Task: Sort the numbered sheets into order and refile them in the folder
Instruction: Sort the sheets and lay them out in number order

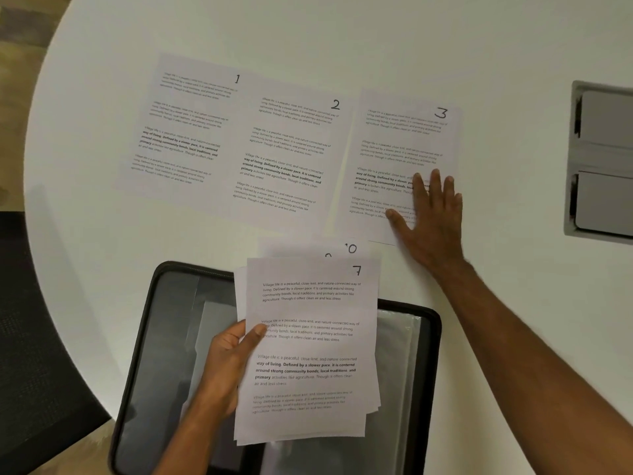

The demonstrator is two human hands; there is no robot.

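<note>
Showing at the far left edge is a strip of brownish floor (20,36), with a dark mesh chair (37,337) sitting below it, tucked against the rim; spreading across nearly everything else is a round white table (308,25), its matte top catching a soft shadow along the left curve. Lying flat on it in a slanted row are three printed pages, side by side with edges meeting or slightly overlapping: sheet 1 (185,132) is sitting furthest left, sheet 2 (287,156) is lying just beside it, and sheet 3 (387,149) is closing the row. Resting open at the near edge is a black folder (161,337), its clear plastic sleeves glinting; hovering over it is the left hand (226,365), which is gripping a fanned stack of sheets (308,354) with the thumb curled over the front page, numbered 7; a page marked 10 is peeking out behind the stack's top, along with part of another number that I cannot read. Reaching out further right is the right hand (428,214), which is pressing flat on the lower right part of sheet 3, fingers straight and spread wide, holding nothing. Sitting sunk into the tabletop at the far right is a grey metal hatch (603,159) with two closed flaps.
</note>
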